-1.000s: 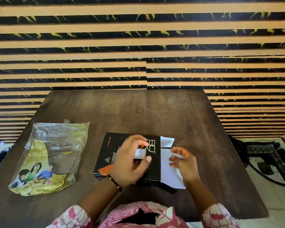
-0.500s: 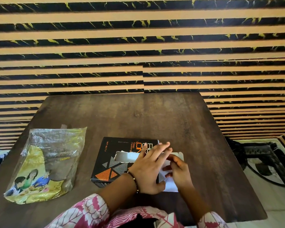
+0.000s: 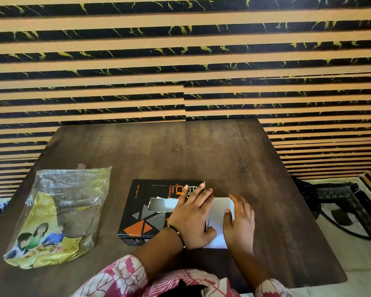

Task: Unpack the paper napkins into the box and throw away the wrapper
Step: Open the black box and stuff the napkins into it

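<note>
1. The step in hand looks like closing the end of the flat black cardboard box with orange and grey triangles [image 3: 147, 213]. The left hand [image 3: 192, 219] lies flat on the box's right part, fingers spread and straight, gripping nothing, only pressing down.
2. The right hand [image 3: 240, 221] rests open on the white cardboard end flap [image 3: 220, 205] that sticks out just to the right of the left hand; its fingers are loosely extended and it seems to push rather than hold.
3. To do this well, I would keep the left palm pinning the box to the dark wooden table [image 3: 201, 151] while the right hand folds the flap along its crease and tucks it in squarely, so the thin card does not buckle.
4. A torn slot [image 3: 162, 204] in the box top, just left of the left fingers, shows white inside, probably napkins.
5. The crinkled clear-and-yellow plastic wrapper with a printed family picture [image 3: 56, 217] lies well to the left of both hands, slack and apparently emptied, not yet thrown away.
</note>
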